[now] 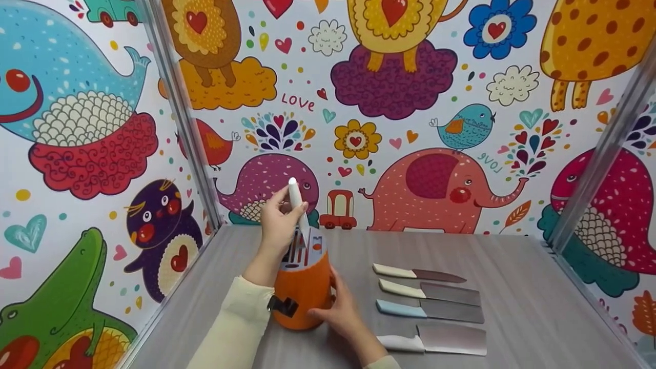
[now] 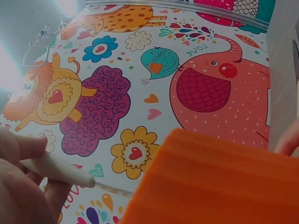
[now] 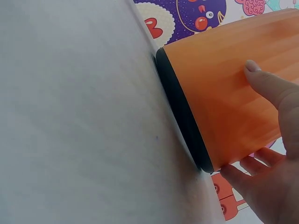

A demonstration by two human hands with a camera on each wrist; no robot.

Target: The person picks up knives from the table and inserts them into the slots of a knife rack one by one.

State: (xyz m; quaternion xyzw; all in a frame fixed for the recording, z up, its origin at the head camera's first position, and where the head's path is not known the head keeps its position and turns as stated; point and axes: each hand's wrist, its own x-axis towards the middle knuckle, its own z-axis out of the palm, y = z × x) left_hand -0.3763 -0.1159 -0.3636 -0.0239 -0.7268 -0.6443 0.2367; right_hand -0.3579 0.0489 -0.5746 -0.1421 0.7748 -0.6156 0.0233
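An orange knife block (image 1: pixel 303 297) with a grey slotted top stands upright on the table. Above it, my left hand (image 1: pixel 275 225) pinches the white handle of a knife (image 1: pixel 296 197). The thin blade points down at the slots; in the left wrist view the block hides the end of the knife blade (image 2: pixel 111 189). My right hand (image 1: pixel 344 309) grips the block's near right side. In the right wrist view the thumb of the right hand (image 3: pixel 280 182) lies on the orange wall, its fingers round the other side near the black base (image 3: pixel 180 109).
Right of the block lie several knives in a column: a dark-bladed knife (image 1: pixel 417 273), a cream-handled knife (image 1: pixel 430 290), a blue-handled knife (image 1: pixel 430 309) and a broad white-handled cleaver (image 1: pixel 451 339). Patterned walls with metal corner posts (image 1: pixel 187 118) enclose the grey table (image 1: pixel 533 287).
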